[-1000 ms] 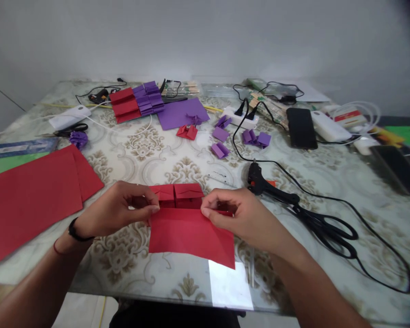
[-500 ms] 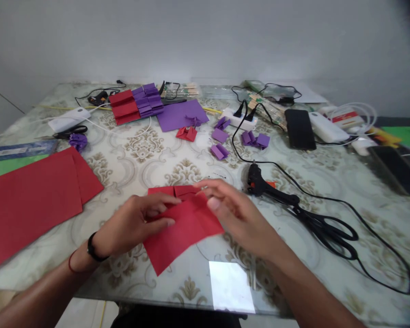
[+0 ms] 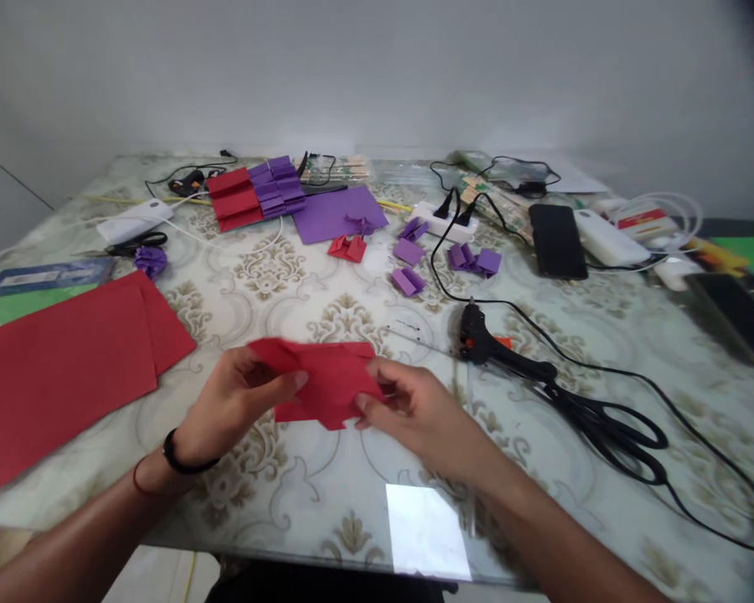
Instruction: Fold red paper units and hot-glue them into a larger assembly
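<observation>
A creased piece of red paper (image 3: 333,381) is held between my two hands above the table's middle. My left hand (image 3: 242,398) pinches its left side, thumb on the near face. My right hand (image 3: 408,402) grips the right edge between thumb and fingers. Beneath or behind it shows more red paper, partly hidden by the held piece. Beyond my hands lie a small folded red paper piece (image 3: 347,248) and several folded purple paper pieces (image 3: 408,281).
Large red sheets (image 3: 69,377) lie at left. On the right rest a black glue gun (image 3: 503,352) with its cord and black-handled scissors (image 3: 609,431). Farther back are a red-and-purple pleated paper (image 3: 257,194), a purple sheet (image 3: 333,213), a power strip (image 3: 443,219) and a phone (image 3: 558,241).
The red paper has been turned and raised in my hands, its near corner no longer hanging toward me. My right hand has moved down to its right edge; the view shifted slightly.
</observation>
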